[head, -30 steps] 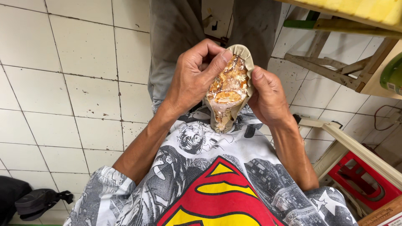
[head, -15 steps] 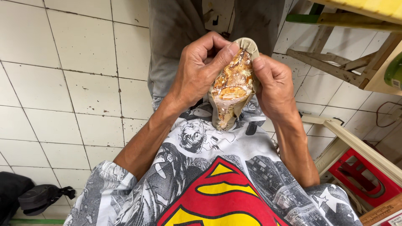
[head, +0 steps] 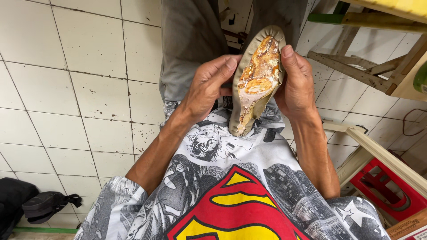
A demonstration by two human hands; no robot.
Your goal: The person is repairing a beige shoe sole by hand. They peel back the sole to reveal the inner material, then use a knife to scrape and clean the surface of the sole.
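Note:
A shoe sole (head: pixel 259 78) is held sole-up in front of my chest, its toe pointing away from me. Its pale rim is pleated and its face is covered with yellow-brown dried glue. My left hand (head: pixel 208 91) grips the left edge, fingertips on the rim. My right hand (head: pixel 294 82) clasps the right side, thumb lying along the rim near the toe. The heel end rests against my printed shirt (head: pixel 231 195).
White tiled floor (head: pixel 80 89) lies to the left. A wooden stool frame (head: pixel 356 58) stands at the upper right. A red crate (head: pixel 391 191) sits at the lower right. A black bag (head: pixel 31 204) lies at the lower left.
The sole has been turned and straightened, so more of its glued face shows. My left thumb has come off the face and my fingers now rest on the left rim.

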